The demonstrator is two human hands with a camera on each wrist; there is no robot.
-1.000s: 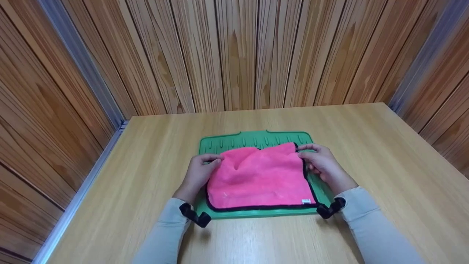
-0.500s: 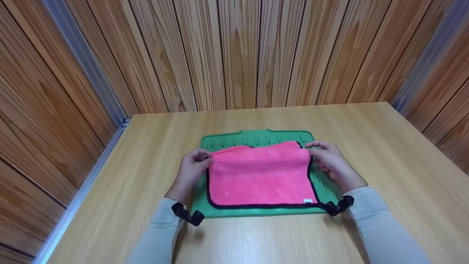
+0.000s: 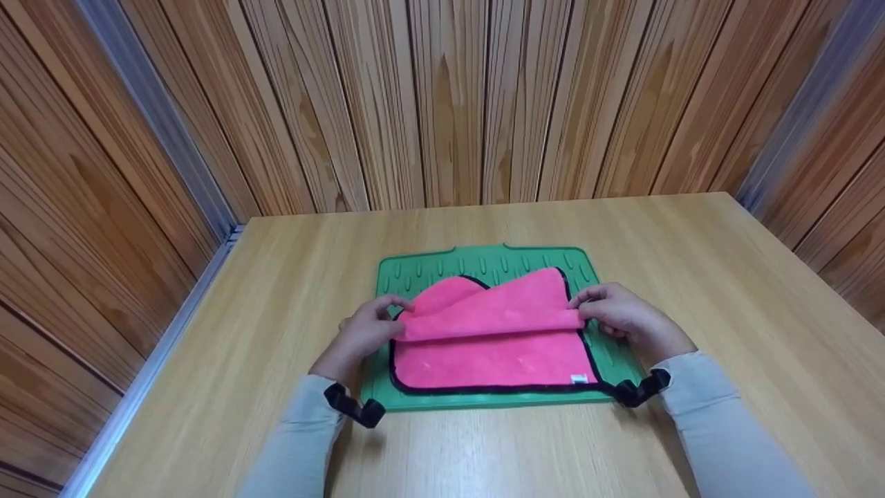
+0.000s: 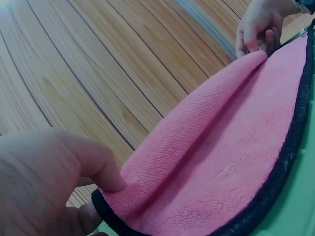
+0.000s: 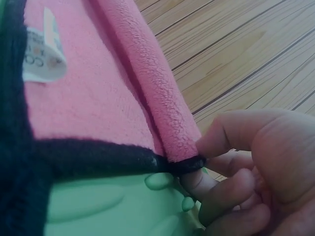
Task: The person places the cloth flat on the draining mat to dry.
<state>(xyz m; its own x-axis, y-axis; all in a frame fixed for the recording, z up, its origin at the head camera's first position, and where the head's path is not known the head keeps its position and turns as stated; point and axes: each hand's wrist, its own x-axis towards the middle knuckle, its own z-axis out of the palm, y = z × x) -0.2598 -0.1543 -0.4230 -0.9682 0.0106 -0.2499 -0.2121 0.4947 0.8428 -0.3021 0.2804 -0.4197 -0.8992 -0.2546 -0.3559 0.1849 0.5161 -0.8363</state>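
A pink cloth (image 3: 491, 360) with black edging lies on a green ridged mat (image 3: 505, 400). Across its middle runs a raised fold, and its far part slants up to the right. At the left end of that fold, my left hand (image 3: 366, 328) pinches the cloth between thumb and fingers; the left wrist view shows the black edge by the thumb. My right hand (image 3: 626, 312) pinches the fold's other end, seen close in the right wrist view at the black trim. A white tag (image 5: 44, 54) sits at the cloth's near right corner.
The mat lies on a light wooden table (image 3: 297, 277). Wood-panelled walls (image 3: 449, 104) rise behind and at both sides, with metal strips at the corners. Each wrist bears a black strap mount (image 3: 356, 406).
The hands first spread apart, pulling the cloth flatter. Since then both have come nearer the person, folding the cloth's middle over into a ridge toward the near edge.
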